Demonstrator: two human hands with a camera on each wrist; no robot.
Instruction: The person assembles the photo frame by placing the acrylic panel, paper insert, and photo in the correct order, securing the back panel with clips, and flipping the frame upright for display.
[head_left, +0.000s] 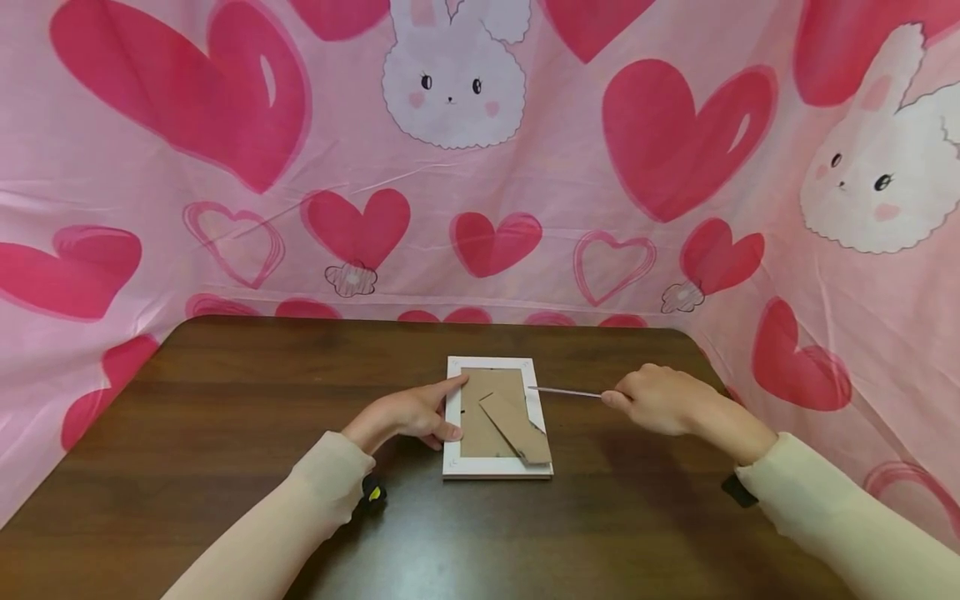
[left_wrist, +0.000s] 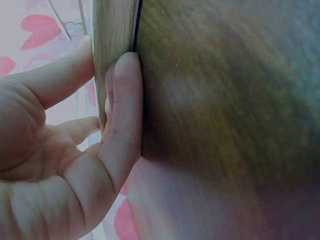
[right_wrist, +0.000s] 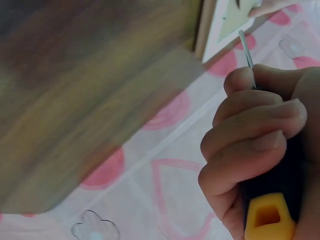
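A white picture frame [head_left: 491,468] lies face down on the table, with its brown backing board [head_left: 476,429] and a slanted stand flap [head_left: 517,425] facing up. My left hand [head_left: 408,414] holds the frame by its left edge. In the left wrist view, curled fingers [left_wrist: 127,95] lie along the wood-coloured side of the frame [left_wrist: 114,30]. My right hand [head_left: 660,400] grips a screwdriver [head_left: 566,392], its thin metal shaft pointing left at the frame's right border. Whether the tip touches the frame, I cannot tell. The screwdriver's dark handle ends in yellow [right_wrist: 270,220].
The dark brown wooden table [head_left: 262,392] has rounded far corners. A pink cloth [head_left: 450,183] printed with hearts and rabbits hangs behind it and along both sides. Dark straps or devices sit at both wrists below the pale sleeves [head_left: 330,475].
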